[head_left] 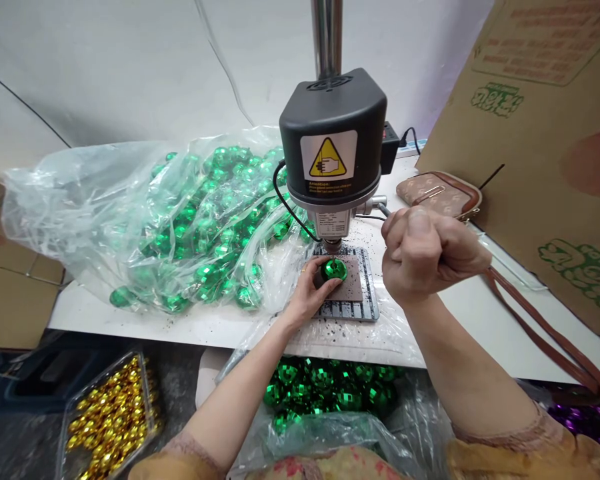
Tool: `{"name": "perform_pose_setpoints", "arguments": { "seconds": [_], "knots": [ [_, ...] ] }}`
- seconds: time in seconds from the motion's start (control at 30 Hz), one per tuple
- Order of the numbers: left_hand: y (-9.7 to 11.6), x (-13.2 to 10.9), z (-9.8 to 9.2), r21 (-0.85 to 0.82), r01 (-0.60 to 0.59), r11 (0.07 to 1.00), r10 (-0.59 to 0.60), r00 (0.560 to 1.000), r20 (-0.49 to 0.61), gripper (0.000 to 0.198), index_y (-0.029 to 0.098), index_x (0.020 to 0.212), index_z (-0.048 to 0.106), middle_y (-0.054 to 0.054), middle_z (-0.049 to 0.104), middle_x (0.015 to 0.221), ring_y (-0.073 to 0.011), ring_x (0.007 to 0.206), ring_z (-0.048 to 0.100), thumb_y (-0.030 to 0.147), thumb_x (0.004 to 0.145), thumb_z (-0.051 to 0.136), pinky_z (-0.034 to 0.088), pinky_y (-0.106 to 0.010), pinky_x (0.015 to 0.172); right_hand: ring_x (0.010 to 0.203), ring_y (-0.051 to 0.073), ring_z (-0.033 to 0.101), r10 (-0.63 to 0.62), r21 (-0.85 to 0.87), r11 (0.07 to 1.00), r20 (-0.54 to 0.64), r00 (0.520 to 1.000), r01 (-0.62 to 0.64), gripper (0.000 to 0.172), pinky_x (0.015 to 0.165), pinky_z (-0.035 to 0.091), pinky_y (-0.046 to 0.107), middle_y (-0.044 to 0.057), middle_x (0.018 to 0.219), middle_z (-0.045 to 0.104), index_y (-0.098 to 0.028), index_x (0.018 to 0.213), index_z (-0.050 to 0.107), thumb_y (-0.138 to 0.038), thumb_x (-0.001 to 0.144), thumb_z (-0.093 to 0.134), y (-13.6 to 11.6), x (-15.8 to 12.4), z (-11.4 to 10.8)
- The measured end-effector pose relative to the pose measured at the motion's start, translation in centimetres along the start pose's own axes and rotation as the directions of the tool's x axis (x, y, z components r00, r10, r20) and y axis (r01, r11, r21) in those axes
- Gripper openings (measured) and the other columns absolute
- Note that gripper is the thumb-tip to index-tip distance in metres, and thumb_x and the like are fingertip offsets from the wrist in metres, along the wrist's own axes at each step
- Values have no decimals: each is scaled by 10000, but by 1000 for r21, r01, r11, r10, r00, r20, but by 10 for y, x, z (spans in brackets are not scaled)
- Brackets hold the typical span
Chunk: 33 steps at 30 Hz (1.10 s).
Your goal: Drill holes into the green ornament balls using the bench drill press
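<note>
A small bench drill press (333, 133) with a black motor housing stands in front of me. Under its chuck (333, 245), my left hand (310, 287) pinches a shiny green faceted ball (336, 269) against a brown pad (351, 288) on the slotted metal base (371, 308). The drill's tip at the top of the ball is too small to make out clearly. At the machine's right side, my right hand (423, 250) is closed in a fist round the feed lever (383, 208), most of which the fingers hide.
Left of the press lies a clear plastic bag (70, 200) of green balls. More green balls (330, 387) sit in plastic below the table edge. Gold balls (115, 413) fill a clear tub. At right are a brown purse (437, 193), its strap and a cardboard box (545, 167). Dark shavings dot the table.
</note>
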State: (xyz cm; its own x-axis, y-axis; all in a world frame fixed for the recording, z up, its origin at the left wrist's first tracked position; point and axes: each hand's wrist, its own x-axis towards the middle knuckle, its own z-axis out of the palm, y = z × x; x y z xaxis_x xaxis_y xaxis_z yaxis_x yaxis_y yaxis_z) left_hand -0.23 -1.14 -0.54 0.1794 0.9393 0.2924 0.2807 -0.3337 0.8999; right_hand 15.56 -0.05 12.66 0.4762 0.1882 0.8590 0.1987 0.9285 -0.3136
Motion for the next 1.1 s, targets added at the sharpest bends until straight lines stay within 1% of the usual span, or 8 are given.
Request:
{"name": "perform_pose_setpoints", "arguments": {
  "seconds": [0.23, 0.57, 0.73, 0.83, 0.9, 0.93, 1.0, 1.1],
  "knots": [
    [-4, -1, 1, -1, -7, 1000, 7, 1000, -5, 486, 229, 1312, 588, -116, 630, 1340, -284, 1266, 585, 438, 896, 731, 429, -466, 1130, 367, 25, 242, -85, 24, 996, -33, 996, 86, 528, 395, 236, 249, -64, 462, 238, -180, 558, 169, -182, 889, 581, 6, -4, 1],
    [-1, 0, 1, -30, 5, 1000, -6, 1000, -10, 471, 227, 1278, 601, -109, 630, 1326, -281, 1260, 584, 426, 877, 748, 429, -462, 1127, 371, 26, 264, -193, 101, 977, 58, 979, 187, 498, 393, 285, 250, -79, 462, 265, -205, 583, 158, -91, 852, 561, 7, -11, -8],
    [0, 1, 6, -56, 44, 997, -46, 998, -30, 471, 213, 1270, 584, -117, 631, 1318, -274, 1242, 601, 397, 867, 746, 451, -458, 1106, 399, 16, 314, 105, 36, 994, -6, 994, -105, 517, 424, 236, 232, -71, 473, 261, -180, 531, 239, -179, 915, 585, -10, 18, 10],
    [11, -7, 7, 0, 57, 998, -57, 990, -127, 435, 201, 1206, 584, -113, 654, 1221, -266, 1155, 629, 375, 844, 751, 497, -446, 1025, 420, 15, 340, 199, 59, 978, 28, 980, -200, 470, 457, 234, 231, -75, 478, 304, -188, 546, 305, -165, 916, 593, -17, 39, 21],
    [25, -24, 0, 113, 13, 993, 5, 988, -157, 405, 204, 1156, 582, -95, 662, 1135, -257, 1079, 639, 354, 825, 762, 515, -426, 953, 427, 14, 336, 233, 55, 970, 51, 971, -235, 453, 475, 238, 237, -76, 477, 323, -189, 553, 322, -159, 921, 585, -19, 47, 23],
    [33, -36, -7, 185, -36, 982, 61, 990, -126, 389, 208, 1131, 582, -83, 660, 1095, -250, 1041, 638, 341, 815, 767, 516, -414, 920, 429, 16, 337, 237, 52, 969, 53, 970, -240, 453, 479, 238, 242, -75, 476, 328, -189, 553, 324, -162, 922, 584, -19, 48, 24],
    [49, -67, -23, 306, -194, 932, 176, 981, 84, 365, 214, 1089, 580, -62, 653, 1030, -240, 978, 629, 313, 795, 773, 511, -394, 872, 433, 22, 344, 227, 48, 972, 47, 973, -229, 455, 475, 232, 248, -74, 478, 328, -190, 554, 322, -177, 922, 588, -17, 48, 23],
    [66, -121, -51, 478, -318, 819, 93, 895, 435, 396, 208, 1075, 593, -50, 635, 949, -235, 891, 608, 373, 783, 805, 510, -352, 768, 418, 33, 338, 196, 47, 979, 32, 980, -197, 452, 443, 223, 257, -76, 468, 323, -196, 554, 324, -194, 917, 593, -13, 45, 21]
  ]
}}
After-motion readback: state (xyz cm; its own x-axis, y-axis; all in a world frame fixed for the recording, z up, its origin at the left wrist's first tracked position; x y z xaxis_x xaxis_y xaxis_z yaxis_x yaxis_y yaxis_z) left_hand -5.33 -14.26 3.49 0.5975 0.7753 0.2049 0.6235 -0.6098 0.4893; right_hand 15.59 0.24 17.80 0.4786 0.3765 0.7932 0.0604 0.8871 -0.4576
